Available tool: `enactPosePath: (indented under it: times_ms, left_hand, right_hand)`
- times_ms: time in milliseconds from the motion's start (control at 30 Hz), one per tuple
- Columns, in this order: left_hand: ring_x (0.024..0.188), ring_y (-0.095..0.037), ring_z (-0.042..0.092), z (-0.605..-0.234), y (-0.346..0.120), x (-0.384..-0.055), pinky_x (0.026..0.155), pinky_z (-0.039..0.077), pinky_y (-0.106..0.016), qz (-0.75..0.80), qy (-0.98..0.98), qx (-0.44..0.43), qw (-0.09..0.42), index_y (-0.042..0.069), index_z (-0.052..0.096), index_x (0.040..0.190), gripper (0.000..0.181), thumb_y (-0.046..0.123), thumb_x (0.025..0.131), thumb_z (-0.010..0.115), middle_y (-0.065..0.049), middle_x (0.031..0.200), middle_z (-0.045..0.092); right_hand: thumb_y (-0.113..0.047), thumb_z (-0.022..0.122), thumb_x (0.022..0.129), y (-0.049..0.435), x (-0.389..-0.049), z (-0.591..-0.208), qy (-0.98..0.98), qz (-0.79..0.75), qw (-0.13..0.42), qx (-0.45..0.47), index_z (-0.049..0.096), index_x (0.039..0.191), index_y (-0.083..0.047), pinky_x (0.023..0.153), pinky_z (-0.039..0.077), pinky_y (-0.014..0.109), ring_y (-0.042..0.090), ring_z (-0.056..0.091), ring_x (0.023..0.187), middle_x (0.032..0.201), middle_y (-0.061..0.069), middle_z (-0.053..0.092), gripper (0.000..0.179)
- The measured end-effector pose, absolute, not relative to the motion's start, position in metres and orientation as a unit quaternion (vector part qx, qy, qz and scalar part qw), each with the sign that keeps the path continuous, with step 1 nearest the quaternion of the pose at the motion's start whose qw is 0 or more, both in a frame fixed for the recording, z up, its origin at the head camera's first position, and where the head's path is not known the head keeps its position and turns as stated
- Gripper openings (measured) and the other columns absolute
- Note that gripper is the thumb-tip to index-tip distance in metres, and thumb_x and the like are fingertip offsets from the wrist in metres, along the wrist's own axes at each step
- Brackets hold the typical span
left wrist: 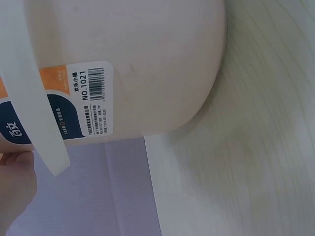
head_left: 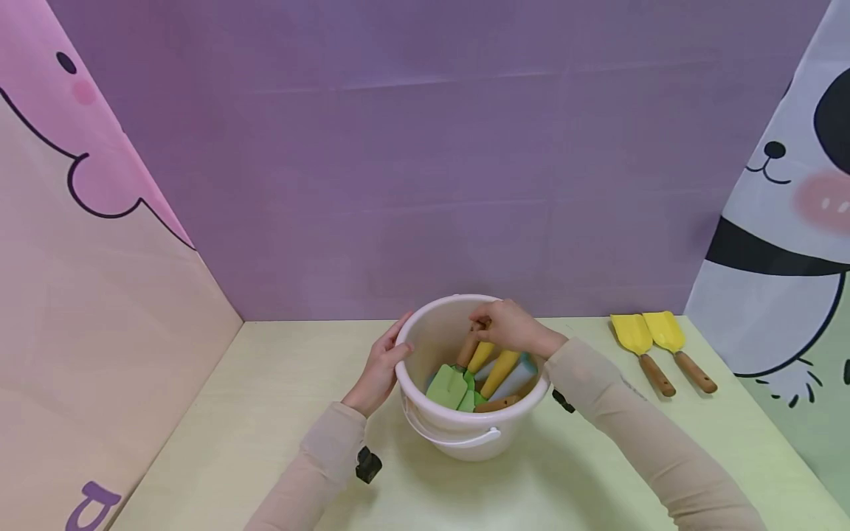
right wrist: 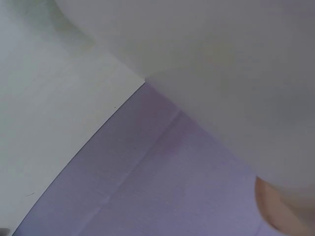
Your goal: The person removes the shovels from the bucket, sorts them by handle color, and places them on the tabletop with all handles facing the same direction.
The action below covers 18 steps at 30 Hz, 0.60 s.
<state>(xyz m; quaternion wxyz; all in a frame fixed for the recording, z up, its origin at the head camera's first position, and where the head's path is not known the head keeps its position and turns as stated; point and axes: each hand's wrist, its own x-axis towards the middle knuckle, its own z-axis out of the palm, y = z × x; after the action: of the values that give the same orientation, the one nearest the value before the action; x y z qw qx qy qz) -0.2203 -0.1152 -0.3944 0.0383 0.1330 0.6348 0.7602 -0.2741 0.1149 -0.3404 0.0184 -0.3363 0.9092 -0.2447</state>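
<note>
A pale pink bucket (head_left: 474, 448) stands on the table, tilted slightly, with its white handle (head_left: 458, 441) hanging down the front. My left hand (head_left: 384, 365) grips its left rim, thumb over the edge. My right hand (head_left: 508, 327) reaches over the far right rim and pinches the wooden handle of a small green shovel (head_left: 446, 386), blade down in the bucket. Around it lie other tools with yellow (head_left: 499, 375), pale blue (head_left: 518, 377) and wooden parts, partly hidden. In the left wrist view, the bucket's wall (left wrist: 157, 64) carries a barcode label. Its wall blurs the right wrist view.
Two yellow shovels (head_left: 633, 334) with wooden handles lie side by side on the table's right. Behind the pale wooden table (head_left: 265, 428) rises a purple backdrop (head_left: 398, 162). Printed panels with cartoon animals (head_left: 777, 302) flank it on both sides.
</note>
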Motion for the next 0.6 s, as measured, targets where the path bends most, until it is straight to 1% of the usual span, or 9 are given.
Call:
enactPosePath:
  times_ms: [33,133,233,333,467,567,600]
  left_hand:
    - [0.137,-0.029,0.02,-0.3944,-0.1153,-0.2209,0.108,0.024,-0.051,0.762,0.634,0.131,0.037,0.005,0.023,0.145,0.064,0.0,0.084,0.04,-0.011,0.153,0.014]
    - [0.136,-0.03,0.021,-0.3945,-0.1163,-0.2222,0.107,0.024,-0.052,0.764,0.632,0.128,0.034,0.005,0.023,0.145,0.065,0.0,0.083,0.04,-0.012,0.152,0.017]
    - [0.136,-0.029,0.021,-0.3944,-0.1171,-0.2222,0.107,0.024,-0.052,0.765,0.631,0.125,0.034,0.004,0.022,0.145,0.065,0.0,0.083,0.04,-0.012,0.152,0.016]
    - [0.137,-0.029,0.02,-0.3947,-0.1172,-0.2215,0.108,0.023,-0.051,0.766,0.63,0.122,0.035,0.003,0.021,0.145,0.065,0.0,0.084,0.041,-0.011,0.153,0.014]
    - [0.137,-0.029,0.019,-0.3956,-0.1174,-0.2214,0.109,0.022,-0.05,0.768,0.629,0.119,0.033,0.003,0.021,0.145,0.065,0.0,0.083,0.041,-0.012,0.153,0.013]
    - [0.137,-0.029,0.018,-0.3954,-0.1177,-0.2216,0.109,0.021,-0.05,0.769,0.628,0.121,0.029,0.003,0.021,0.145,0.065,0.0,0.083,0.041,-0.012,0.153,0.014]
    - [0.137,-0.029,0.019,-0.3951,-0.1177,-0.2217,0.109,0.021,-0.05,0.769,0.627,0.121,0.028,0.003,0.022,0.145,0.065,0.0,0.083,0.041,-0.012,0.153,0.014]
  right_hand:
    - [-0.009,0.063,0.084,0.1146,-0.2746,-0.34,0.908,-0.244,0.017,-0.34,0.064,0.08,-0.007,0.055,0.037,0.019,0.007,0.046,0.058,0.073,0.0,0.063,0.004]
    - [-0.008,0.063,0.084,0.1138,-0.2761,-0.3396,0.905,-0.244,0.003,-0.349,0.063,0.076,-0.008,0.055,0.035,0.019,0.007,0.043,0.057,0.069,-0.001,0.061,0.007]
    - [-0.008,0.064,0.082,0.1129,-0.2761,-0.3386,0.904,-0.241,-0.008,-0.354,0.065,0.077,-0.009,0.056,0.034,0.019,0.006,0.043,0.057,0.069,-0.002,0.061,0.006]
    - [-0.008,0.066,0.081,0.1129,-0.2756,-0.3383,0.903,-0.248,-0.01,-0.35,0.068,0.081,-0.009,0.058,0.036,0.02,0.008,0.046,0.059,0.071,-0.002,0.063,0.002]
    - [-0.006,0.067,0.08,0.1144,-0.2771,-0.3394,0.898,-0.277,0.002,-0.343,0.071,0.096,-0.004,0.067,0.049,0.022,0.012,0.061,0.075,0.086,0.002,0.07,0.017]
    - [-0.006,0.066,0.08,0.1157,-0.278,-0.3384,0.89,-0.308,0.021,-0.335,0.07,0.103,-0.002,0.074,0.053,0.026,0.019,0.066,0.088,0.095,0.006,0.071,0.023]
    - [-0.006,0.066,0.08,0.1159,-0.2779,-0.3374,0.888,-0.32,0.029,-0.329,0.07,0.103,-0.002,0.075,0.054,0.028,0.02,0.066,0.089,0.096,0.007,0.071,0.023]
